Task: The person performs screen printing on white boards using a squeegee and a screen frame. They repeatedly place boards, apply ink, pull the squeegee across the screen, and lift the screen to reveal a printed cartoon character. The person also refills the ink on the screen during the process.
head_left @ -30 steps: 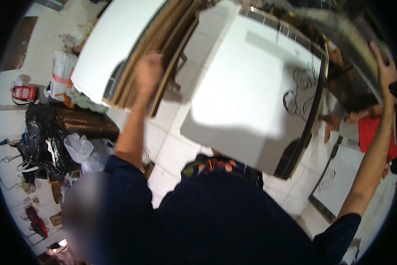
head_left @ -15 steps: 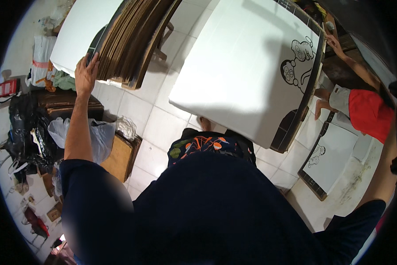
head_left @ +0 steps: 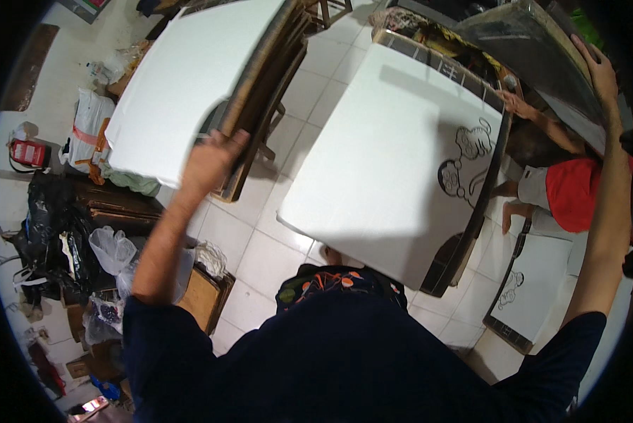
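At the upper left, my left hand lies at the near corner of a stack of brown boards. A white sheet covers the top board. The fingers are smeared by motion at the board's edge, so their grip is unclear. At the upper right, my right hand has its fingers wrapped round the edge of a tilted, dark framed panel. Before me, a white sheet on a second board bears black cartoon outlines at its right and a dark border with light lines.
Across the table a co-worker's hand touches the board's far right corner; that person's red garment shows. Lower right lies another printed sheet on a board. Plastic bags, a red box and wooden boards crowd the left.
The whole view has shifted, with the tables appearing lower. My right hand and the dark framed panel have come into view at the upper right. My left hand stays by the stack's near corner.
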A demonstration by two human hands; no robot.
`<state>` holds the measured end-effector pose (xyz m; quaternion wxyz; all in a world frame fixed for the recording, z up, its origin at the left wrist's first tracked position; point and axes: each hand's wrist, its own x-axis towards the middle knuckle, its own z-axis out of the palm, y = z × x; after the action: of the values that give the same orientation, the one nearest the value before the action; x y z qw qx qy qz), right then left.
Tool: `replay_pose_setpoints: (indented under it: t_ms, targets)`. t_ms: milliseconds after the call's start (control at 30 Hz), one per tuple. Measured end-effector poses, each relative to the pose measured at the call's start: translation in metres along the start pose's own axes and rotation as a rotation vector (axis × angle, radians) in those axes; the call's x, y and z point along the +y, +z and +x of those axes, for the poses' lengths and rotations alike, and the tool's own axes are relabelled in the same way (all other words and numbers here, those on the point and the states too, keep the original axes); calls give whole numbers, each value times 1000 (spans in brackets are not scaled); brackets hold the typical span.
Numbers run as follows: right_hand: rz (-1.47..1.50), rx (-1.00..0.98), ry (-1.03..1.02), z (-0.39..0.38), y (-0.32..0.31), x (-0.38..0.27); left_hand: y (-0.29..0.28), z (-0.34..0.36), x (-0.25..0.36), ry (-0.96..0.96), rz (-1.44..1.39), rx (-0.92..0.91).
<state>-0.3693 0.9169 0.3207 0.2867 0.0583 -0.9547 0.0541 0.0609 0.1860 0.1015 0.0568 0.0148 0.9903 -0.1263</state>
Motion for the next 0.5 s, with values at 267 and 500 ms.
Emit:
replay_pose_setpoints:
  t_ms: [267,500]
  targets:
    - [-9,-34,115,3,4,-41,125,-88,-119,-941,-54,605]
    - [42,-59,27,-16,-15,-57,186,-195,-177,-1297,-605,272]
